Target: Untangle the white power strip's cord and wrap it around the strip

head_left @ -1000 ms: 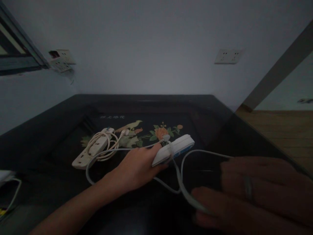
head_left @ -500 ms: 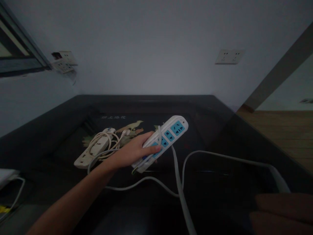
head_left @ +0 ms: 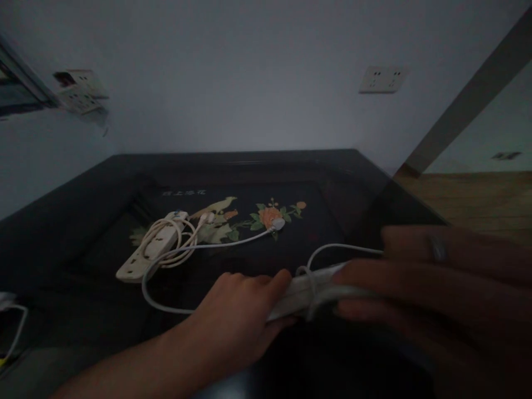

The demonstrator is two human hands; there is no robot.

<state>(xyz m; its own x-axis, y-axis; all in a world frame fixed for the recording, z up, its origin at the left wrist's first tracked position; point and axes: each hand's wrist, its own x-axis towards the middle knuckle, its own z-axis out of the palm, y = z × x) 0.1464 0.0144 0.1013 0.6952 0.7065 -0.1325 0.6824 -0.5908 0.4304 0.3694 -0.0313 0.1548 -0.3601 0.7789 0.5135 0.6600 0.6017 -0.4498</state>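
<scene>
My left hand (head_left: 249, 305) is wrapped around the left end of a white power strip (head_left: 297, 293), which is now held side-on low over the dark tabletop. A loop of its white cord (head_left: 311, 291) crosses around the strip's body. My right hand (head_left: 399, 288), smeared by motion and wearing a ring, is at the strip's right end, with cord running between its fingers. Another stretch of cord arches behind the strip toward that hand. The cord's white plug (head_left: 277, 224) lies on the table beyond my left hand.
A second white power strip (head_left: 143, 257) with a beige cord coiled on it lies at left on the black table (head_left: 233, 166), which has a bird-and-flower picture. Wall sockets (head_left: 382, 80) are at the back. Another white device (head_left: 8, 300) with a cable sits at far left.
The power strip has come down, nearer and rightward, turning its blue socket face out of sight. My right hand has moved in from the lower right to the strip. The plug now shows on the table.
</scene>
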